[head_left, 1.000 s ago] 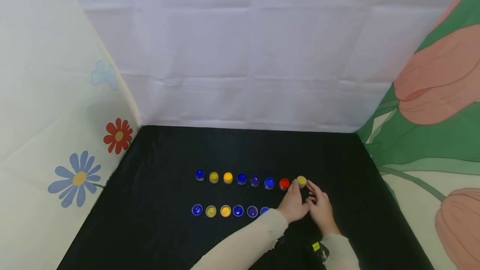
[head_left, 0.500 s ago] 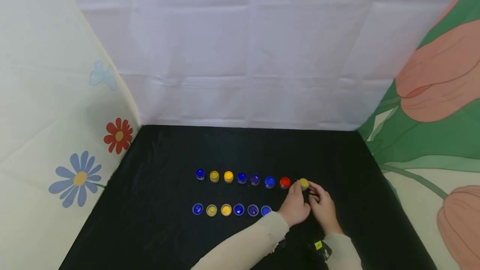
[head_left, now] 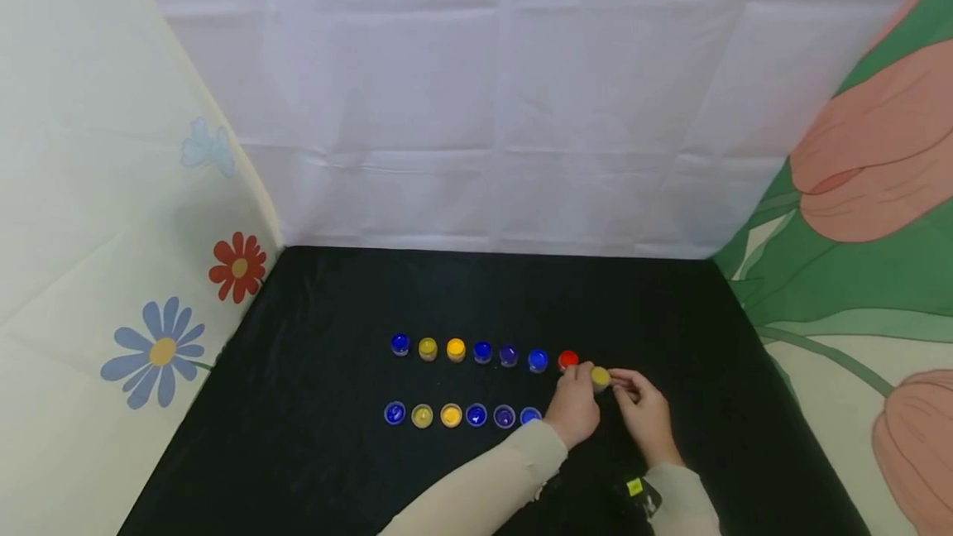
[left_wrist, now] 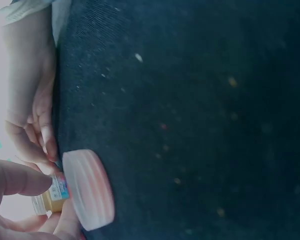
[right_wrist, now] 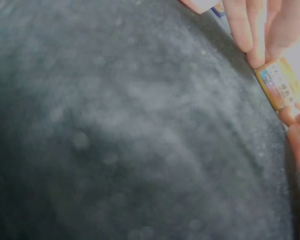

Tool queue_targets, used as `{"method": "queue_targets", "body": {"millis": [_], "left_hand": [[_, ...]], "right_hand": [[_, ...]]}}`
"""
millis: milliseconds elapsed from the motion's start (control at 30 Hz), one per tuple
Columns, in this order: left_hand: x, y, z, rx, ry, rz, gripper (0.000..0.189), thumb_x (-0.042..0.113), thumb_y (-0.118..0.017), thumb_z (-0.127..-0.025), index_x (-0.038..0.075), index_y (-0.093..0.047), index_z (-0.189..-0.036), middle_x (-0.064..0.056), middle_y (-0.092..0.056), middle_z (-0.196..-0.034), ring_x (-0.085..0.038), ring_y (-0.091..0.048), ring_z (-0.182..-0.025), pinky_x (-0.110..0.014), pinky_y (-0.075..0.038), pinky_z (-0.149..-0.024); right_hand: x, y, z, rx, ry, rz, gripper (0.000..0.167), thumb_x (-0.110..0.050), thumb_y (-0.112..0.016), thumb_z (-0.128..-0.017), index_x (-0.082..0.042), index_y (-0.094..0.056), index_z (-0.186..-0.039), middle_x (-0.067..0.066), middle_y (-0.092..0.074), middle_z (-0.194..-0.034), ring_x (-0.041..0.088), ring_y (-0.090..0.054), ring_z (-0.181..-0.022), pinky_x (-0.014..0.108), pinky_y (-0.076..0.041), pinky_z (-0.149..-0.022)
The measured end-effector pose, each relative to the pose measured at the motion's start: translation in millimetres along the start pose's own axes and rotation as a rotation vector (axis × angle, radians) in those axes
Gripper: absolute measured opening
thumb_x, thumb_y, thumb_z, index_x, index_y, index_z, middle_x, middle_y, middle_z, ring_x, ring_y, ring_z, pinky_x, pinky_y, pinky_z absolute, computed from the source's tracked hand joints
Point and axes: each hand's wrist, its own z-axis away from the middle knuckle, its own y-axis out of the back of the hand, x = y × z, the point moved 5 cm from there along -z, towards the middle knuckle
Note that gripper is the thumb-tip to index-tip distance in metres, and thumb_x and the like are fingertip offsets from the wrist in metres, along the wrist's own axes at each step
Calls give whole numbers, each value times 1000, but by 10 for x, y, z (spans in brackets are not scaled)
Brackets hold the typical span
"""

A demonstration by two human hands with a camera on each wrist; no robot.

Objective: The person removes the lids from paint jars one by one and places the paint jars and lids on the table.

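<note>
A small paint jar point(head_left: 600, 379) of mustard yellow, with a printed label, stands upright between my hands at the right end of the far row. My left hand point(head_left: 576, 409) grips its left side, thumb and fingers around it in the left wrist view. The fingertips of my right hand point(head_left: 644, 416) hold the jar's right side, low down in the right wrist view. A clear rim tops the labelled jar point(left_wrist: 59, 188). Close before it lies a translucent lid point(left_wrist: 89, 190), pinkish inside, hidden in the head view by my left hand. A red paint jar point(head_left: 568, 360) stands just left.
The far row continues leftward with several paint jars, among them a yellow jar point(head_left: 456, 349) and a blue jar point(head_left: 399, 343). Nearer me lies a matching row of lids, including a yellow-smeared lid point(head_left: 451, 415). My left sleeve point(head_left: 491, 478) overlaps the near row's right end.
The mustard jar first shifted slightly right, then came back left and nearer to me, both hands moving with it. My left fingers now lie in front of the red jar.
</note>
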Motion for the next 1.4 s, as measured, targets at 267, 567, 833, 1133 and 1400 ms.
{"method": "queue_targets", "body": {"millis": [267,567,833,1133,1400], "left_hand": [[-45,8,-16,43,-58,-145,29,9,-69,-95,7,-62,-123,-4,-64,-111,-17,-63,-102,-25,-52,-90],[-28,31,-19,64,-73,-205,20,11,-70,-95,10,-65,-114,0,-66,-102,-13,-63,-97,-22,-52,-86],[-42,31,-10,65,-88,-200,16,11,-70,-96,11,-66,-112,2,-65,-99,-11,-62,-94,-22,-52,-84],[-48,45,-27,24,-58,-161,18,14,-68,-97,11,-66,-115,2,-65,-101,-10,-61,-95,-22,-52,-85],[-55,38,-36,-5,-39,-150,18,15,-67,-98,12,-65,-116,3,-63,-100,-9,-60,-94,-22,-52,-86]], "right_hand": [[0,34,10,-78,-18,-127,22,-11,-61,-102,3,-68,-118,20,-70,-112,-8,-60,-90,10,-49,-77],[10,77,3,-227,-35,-334,25,-1,-65,-98,11,-62,-120,-5,-74,-105,-4,-65,-93,15,-53,-80],[4,89,33,-264,-85,-344,32,-2,-71,-94,10,-61,-122,-10,-74,-104,-2,-67,-93,19,-55,-80],[35,87,6,-289,-88,-277,36,-13,-71,-96,4,-63,-128,11,-71,-118,1,-66,-99,18,-53,-84],[51,97,-35,-362,-168,-177,46,-25,-69,-98,-3,-60,-137,18,-63,-133,-4,-63,-99,18,-51,-85]]}}
